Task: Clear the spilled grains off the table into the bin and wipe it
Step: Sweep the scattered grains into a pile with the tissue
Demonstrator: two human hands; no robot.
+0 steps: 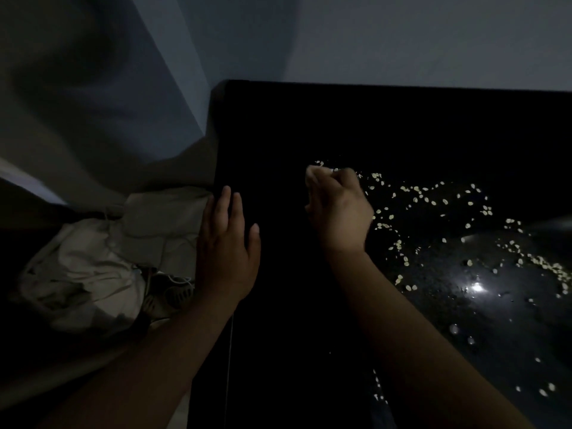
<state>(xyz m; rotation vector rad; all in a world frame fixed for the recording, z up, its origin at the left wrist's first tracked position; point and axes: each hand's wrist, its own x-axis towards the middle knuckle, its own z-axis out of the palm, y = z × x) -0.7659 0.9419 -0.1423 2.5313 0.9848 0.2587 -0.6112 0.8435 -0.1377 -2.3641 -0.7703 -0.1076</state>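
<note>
Pale grains (433, 205) lie scattered over the right half of a glossy black table (309, 125), some trailing toward the front right. My right hand (337, 209) is on the table at the left end of the spill, its fingers curled around something pale that may be a cloth or tissue; the dim light makes it hard to tell. My left hand (226, 243) lies flat with straight fingers on the table's left edge, holding nothing. No bin is in view.
Left of the table a heap of crumpled pale fabric (102, 261) lies low, with a thin white cord across it. A curtain (77, 88) hangs at the far left. A lamp reflection (476, 287) glints on the table's right front. The room is dark.
</note>
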